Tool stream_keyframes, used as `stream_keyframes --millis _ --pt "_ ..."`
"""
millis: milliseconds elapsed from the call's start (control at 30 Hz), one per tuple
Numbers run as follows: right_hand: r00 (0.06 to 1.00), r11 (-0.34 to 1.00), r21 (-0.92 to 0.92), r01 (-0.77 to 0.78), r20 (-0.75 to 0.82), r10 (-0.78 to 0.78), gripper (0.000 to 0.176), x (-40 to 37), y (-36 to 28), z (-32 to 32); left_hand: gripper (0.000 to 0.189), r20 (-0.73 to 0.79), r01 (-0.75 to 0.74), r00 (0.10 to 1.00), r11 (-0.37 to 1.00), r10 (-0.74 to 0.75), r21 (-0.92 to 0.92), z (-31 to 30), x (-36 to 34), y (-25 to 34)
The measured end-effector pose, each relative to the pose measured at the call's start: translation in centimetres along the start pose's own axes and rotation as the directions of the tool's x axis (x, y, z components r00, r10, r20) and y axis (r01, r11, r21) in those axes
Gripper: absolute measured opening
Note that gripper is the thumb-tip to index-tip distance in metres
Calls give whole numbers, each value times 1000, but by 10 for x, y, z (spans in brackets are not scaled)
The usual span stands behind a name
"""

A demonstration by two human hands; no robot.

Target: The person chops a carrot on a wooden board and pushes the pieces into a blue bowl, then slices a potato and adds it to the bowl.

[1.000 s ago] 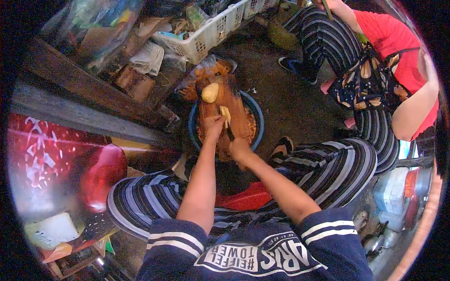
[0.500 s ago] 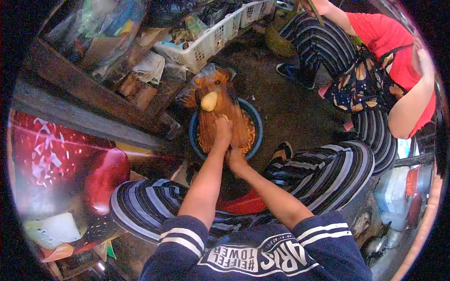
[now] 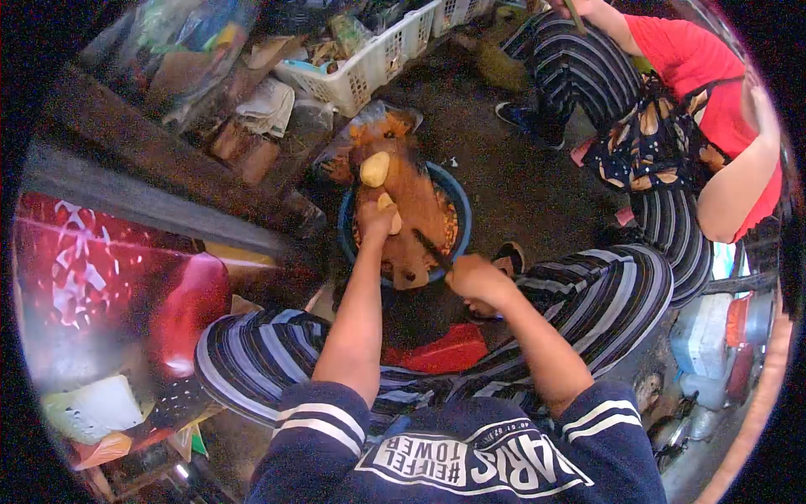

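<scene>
My left hand (image 3: 378, 220) is closed around a pale yellow tuber piece (image 3: 386, 202), low over a brown wooden board (image 3: 411, 197). Its fingers hide part of that piece. Farther up the board lies a second peeled tuber (image 3: 374, 169), whole and potato-like. To the right, my right hand (image 3: 480, 281) grips the handle of a knife (image 3: 430, 245), whose dark blade points up and left over the board. Under the board is a blue basin (image 3: 463, 220) holding small orange-yellow bits (image 3: 452, 231).
Orange scraps (image 3: 378, 133) lie at the board's far end. Beyond stands a white plastic crate (image 3: 369, 80) of odds and ends. Wooden beams (image 3: 168, 168) run along the left. At upper right sits another person in a red shirt (image 3: 688, 67), holding a long thin object.
My right hand has swung right and away from my left, bringing the knife blade into view. My left hand has shifted slightly left, showing more of the tuber piece.
</scene>
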State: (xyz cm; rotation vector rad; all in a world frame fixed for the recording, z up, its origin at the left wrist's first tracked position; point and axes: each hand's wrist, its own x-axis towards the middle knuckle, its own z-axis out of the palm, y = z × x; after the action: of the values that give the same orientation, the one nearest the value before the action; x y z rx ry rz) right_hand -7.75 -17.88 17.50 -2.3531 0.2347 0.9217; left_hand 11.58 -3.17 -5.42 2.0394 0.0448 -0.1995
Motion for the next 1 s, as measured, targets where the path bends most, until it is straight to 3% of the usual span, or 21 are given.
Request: stream_keyframes --millis 33,67,133,167,200,233,367,467,533,567,633,767,967,1000 --pt "986 991 -21 136 -99 -137 32 -8 -4 -13 27 47 58 997 992 -53 -110 -25 -32 48" --pt "985 990 -22 138 -96 -140 32 1 -2 -7 27 44 60 998 992 -56 -110 -26 -38 47" --pt "914 1000 -6 -26 -405 22 27 35 8 16 25 24 35 999 978 -30 -207 -26 -45 45" --pt "915 997 -77 13 -400 -43 29 44 12 24 25 25 39 999 978 -34 -206 -24 -48 49" --pt "919 997 -75 14 -392 -42 29 49 14 33 26 -107 -110 987 991 118 78 -24 -54 53" --pt "911 1000 -3 19 -413 -19 31 54 15 42 28 -190 -212 936 905 297 369 -24 -56 52" --pt "856 991 136 -13 -510 81 34 76 19 78 38 -57 -201 972 930 229 308 -33 -64 46" --pt "842 990 125 60 -540 17 33 88 25 91 49 46 -226 973 906 225 357 -35 -83 69" --pt "833 991 119 62 -553 14 32 87 24 89 57 -6 -426 895 857 446 290 -35 -94 76" --pt "820 992 112 60 -572 15 33 87 24 87 57 -7 -423 896 859 444 289 -34 -91 70" --pt "816 990 120 69 -578 13 33 87 27 84 61 91 -619 782 748 617 240 -30 -81 48" --pt "789 979 190 70 -611 62 34 86 25 77 59 160 -568 822 805 546 171 -36 -80 42" --pt "818 975 215 63 -571 73 32 93 26 79 59 189 -640 768 726 612 250 -34 -70 32" --pt "818 975 215 63 -571 73 32 93 26 79 60 175 -574 819 788 547 223 -31 -76 36"
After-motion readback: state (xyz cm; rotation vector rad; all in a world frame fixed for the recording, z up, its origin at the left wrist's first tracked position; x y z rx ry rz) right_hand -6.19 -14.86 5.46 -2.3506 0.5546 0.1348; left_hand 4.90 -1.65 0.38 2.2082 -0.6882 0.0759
